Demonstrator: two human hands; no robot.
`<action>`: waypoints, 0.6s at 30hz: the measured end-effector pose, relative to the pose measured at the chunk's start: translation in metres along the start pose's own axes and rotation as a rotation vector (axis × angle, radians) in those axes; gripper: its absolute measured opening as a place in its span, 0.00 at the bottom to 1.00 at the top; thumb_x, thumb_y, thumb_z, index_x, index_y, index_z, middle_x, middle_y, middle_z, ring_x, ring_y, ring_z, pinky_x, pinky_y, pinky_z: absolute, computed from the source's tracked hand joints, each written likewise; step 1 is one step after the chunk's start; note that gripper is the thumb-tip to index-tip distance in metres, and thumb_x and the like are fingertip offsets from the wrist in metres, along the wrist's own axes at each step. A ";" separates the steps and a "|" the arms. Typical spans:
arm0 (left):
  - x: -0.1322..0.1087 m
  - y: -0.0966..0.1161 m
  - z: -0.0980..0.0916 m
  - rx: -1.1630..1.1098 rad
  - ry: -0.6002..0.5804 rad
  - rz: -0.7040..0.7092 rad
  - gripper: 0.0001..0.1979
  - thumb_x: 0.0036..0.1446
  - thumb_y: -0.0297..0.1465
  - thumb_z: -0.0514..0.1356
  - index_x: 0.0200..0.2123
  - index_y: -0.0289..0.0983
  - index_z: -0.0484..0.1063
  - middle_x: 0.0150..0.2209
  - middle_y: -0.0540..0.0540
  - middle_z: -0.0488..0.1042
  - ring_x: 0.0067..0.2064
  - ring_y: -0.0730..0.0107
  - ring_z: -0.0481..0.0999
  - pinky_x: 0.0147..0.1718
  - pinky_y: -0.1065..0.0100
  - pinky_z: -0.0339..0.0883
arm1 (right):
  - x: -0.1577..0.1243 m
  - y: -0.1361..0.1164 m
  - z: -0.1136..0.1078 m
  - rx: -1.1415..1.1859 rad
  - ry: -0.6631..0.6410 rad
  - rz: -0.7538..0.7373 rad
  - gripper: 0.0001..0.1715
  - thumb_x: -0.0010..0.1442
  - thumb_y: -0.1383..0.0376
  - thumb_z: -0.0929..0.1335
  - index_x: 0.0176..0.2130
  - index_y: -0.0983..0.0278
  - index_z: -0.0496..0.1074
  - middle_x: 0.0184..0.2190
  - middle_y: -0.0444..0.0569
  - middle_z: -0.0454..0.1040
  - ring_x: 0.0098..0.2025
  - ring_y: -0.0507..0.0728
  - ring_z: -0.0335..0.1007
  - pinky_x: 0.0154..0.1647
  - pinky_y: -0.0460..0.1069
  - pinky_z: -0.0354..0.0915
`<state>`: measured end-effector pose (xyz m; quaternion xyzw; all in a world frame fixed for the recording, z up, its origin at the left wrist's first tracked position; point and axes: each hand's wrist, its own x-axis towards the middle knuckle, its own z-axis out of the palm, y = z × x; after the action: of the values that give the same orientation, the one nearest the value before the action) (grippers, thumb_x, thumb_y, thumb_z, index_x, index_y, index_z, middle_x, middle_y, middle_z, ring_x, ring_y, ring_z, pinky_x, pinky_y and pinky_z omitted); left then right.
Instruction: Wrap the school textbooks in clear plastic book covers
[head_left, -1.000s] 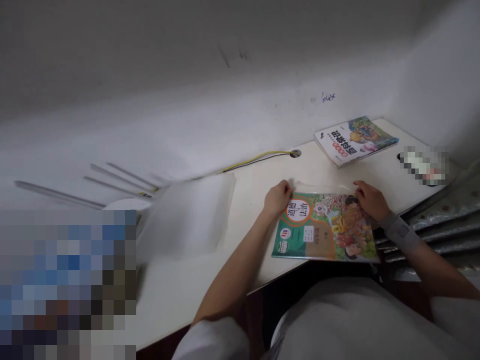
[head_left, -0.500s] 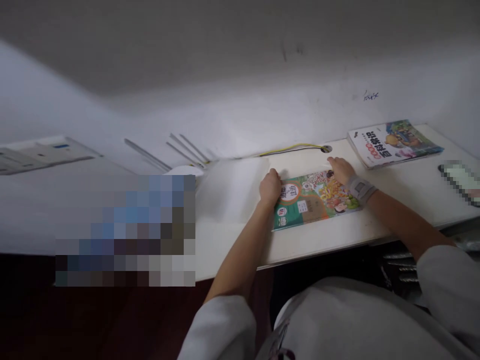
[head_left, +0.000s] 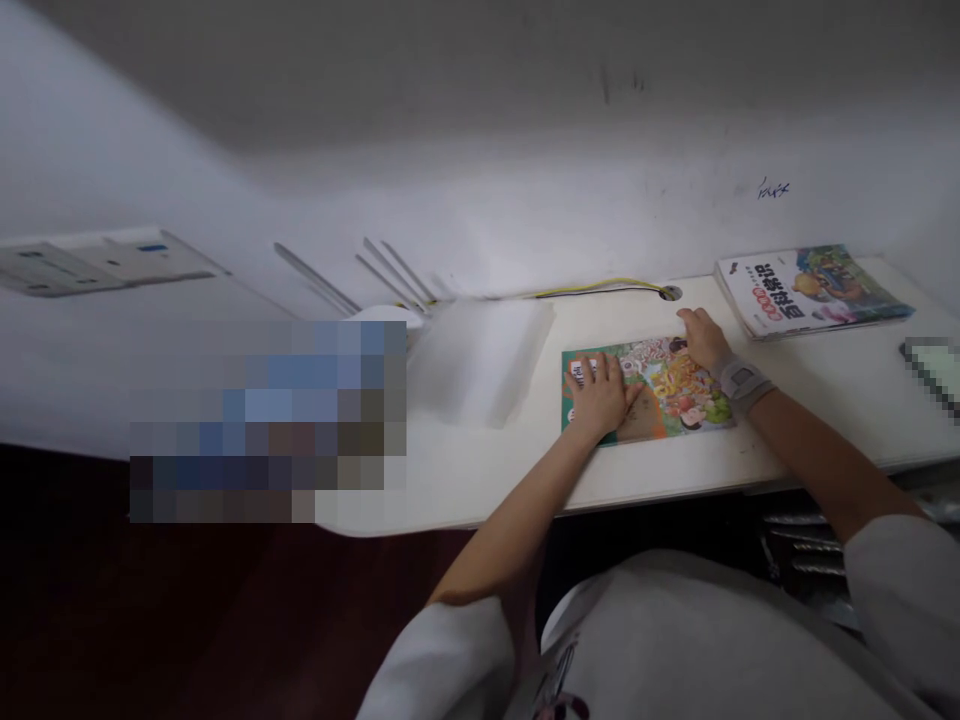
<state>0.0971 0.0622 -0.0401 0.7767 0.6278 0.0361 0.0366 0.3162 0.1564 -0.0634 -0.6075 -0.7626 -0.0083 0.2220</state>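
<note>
Book [head_left: 667, 400] flat on worktop [head_left: 450, 480], near front edge. Left hand [head_left: 600, 398] lies on its cover, fingers spread, hiding part of the title. Right hand [head_left: 703, 338] at the far edge, toward the right; fingers partly curled, cannot tell if gripping. Left of book, apart: clear sheets [head_left: 484, 365]; cannot tell if they are sleeves. Behind: cables [head_left: 600, 287] running to a hole [head_left: 671, 293]. Right: white-covered book [head_left: 814, 290], pixelated device [head_left: 930, 370]. Pixelation masks the worktop's left end.
</note>
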 end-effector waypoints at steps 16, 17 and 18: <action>0.025 -0.009 0.003 0.022 0.073 0.043 0.28 0.66 0.38 0.38 0.65 0.33 0.52 0.67 0.40 0.52 0.67 0.49 0.50 0.61 0.43 0.44 | -0.038 -0.090 -0.005 -0.147 -0.170 -0.258 0.27 0.68 0.59 0.53 0.57 0.68 0.65 0.61 0.57 0.64 0.62 0.62 0.56 0.61 0.59 0.50; 0.024 -0.015 0.003 0.005 0.070 0.043 0.28 0.66 0.38 0.37 0.65 0.33 0.52 0.67 0.40 0.52 0.67 0.49 0.50 0.62 0.44 0.43 | -0.043 -0.083 -0.003 -0.161 -0.166 -0.232 0.29 0.68 0.57 0.54 0.59 0.69 0.63 0.62 0.58 0.62 0.63 0.64 0.55 0.62 0.60 0.49; 0.024 -0.022 0.003 -0.012 0.062 0.030 0.29 0.66 0.39 0.37 0.65 0.33 0.52 0.67 0.41 0.52 0.67 0.50 0.50 0.62 0.44 0.44 | -0.047 -0.074 -0.003 -0.179 -0.156 -0.196 0.30 0.67 0.55 0.54 0.60 0.69 0.62 0.63 0.58 0.61 0.64 0.65 0.53 0.62 0.61 0.48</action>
<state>0.0809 0.0898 -0.0449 0.7844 0.6165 0.0645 0.0212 0.2563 0.0931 -0.0577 -0.5462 -0.8295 -0.0506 0.1051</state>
